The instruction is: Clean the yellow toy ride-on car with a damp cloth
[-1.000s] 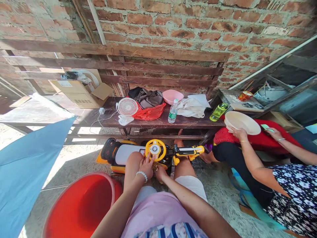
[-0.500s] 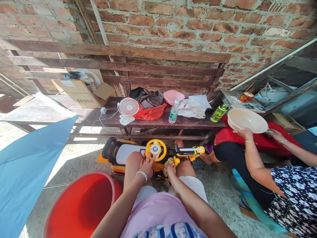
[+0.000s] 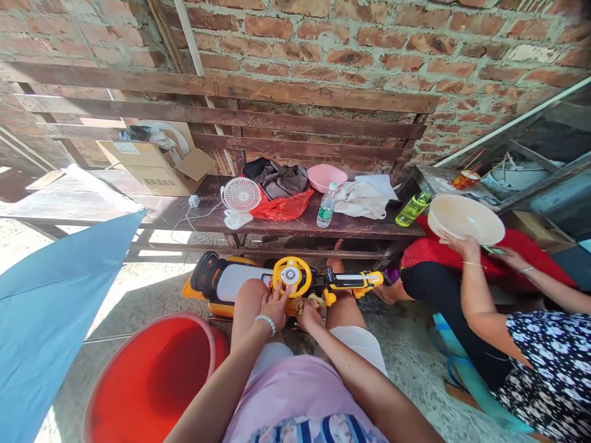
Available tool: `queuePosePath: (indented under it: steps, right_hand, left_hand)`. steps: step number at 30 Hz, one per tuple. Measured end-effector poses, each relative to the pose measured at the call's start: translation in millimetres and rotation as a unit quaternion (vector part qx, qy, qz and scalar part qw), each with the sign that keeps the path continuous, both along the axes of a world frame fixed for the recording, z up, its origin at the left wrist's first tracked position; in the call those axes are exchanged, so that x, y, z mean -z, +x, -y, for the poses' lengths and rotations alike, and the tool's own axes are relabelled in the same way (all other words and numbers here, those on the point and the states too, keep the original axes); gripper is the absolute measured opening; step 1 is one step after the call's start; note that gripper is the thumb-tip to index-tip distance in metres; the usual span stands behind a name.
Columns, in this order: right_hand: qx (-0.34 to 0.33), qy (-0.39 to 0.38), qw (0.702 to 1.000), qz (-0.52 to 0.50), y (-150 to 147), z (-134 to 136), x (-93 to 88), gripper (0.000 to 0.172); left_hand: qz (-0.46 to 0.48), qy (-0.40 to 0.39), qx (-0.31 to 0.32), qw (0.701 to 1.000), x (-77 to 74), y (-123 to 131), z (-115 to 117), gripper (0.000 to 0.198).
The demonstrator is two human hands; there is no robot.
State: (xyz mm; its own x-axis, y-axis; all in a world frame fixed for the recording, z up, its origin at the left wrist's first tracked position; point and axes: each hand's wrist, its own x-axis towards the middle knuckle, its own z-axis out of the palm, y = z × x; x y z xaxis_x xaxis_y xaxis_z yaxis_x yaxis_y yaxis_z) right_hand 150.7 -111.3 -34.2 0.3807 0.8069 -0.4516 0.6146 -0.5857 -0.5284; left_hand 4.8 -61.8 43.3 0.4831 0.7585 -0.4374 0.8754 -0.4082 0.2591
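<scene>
A yellow and black ride-on toy car stands in front of my knees, with a yellow steering wheel and a digger-like arm at its right. My left hand, a beaded bracelet at its wrist, has its fingers spread, the tips at the lower left of the wheel's rim. In my right hand is a crumpled brownish-yellow cloth, held low beside the car just below the wheel. The fingers of that hand are partly hidden.
A large red tub stands at my left, near a blue umbrella. On the wooden bench are a fan, a water bottle and a cardboard box. At right another person's hands hold a cream basin.
My right hand has moved a little left with the cloth, closer under the steering wheel. My left hand stays at the wheel. The view has shifted slightly.
</scene>
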Motion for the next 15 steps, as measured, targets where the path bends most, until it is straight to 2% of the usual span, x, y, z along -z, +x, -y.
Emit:
queuePosePath:
  steps: [3,6,8,12,15]
  right_hand:
    - [-0.108,0.064,0.992,-0.001,-15.5,-4.4,-0.2,0.081]
    - [-0.218,0.114,0.969,0.024,-10.7,-12.5,1.6,0.076]
    - [-0.254,0.110,0.960,0.037,-1.8,-18.2,3.2,0.076]
    - [-0.300,0.051,0.951,0.059,10.0,-26.9,2.1,0.079]
    - [-0.332,0.049,0.940,0.062,10.0,-24.4,1.6,0.073]
  left_hand:
    - [0.007,-0.002,0.006,1.000,1.5,-0.1,-0.8,0.107]
    - [0.010,-0.002,0.010,1.000,4.9,-2.7,-2.0,0.108]
    - [0.007,-0.005,0.008,1.000,7.4,-4.7,-2.6,0.111]
    - [0.001,-0.005,0.015,1.000,9.0,-6.4,-2.9,0.113]
    - [-0.002,-0.004,0.018,1.000,9.7,-6.2,-3.2,0.110]
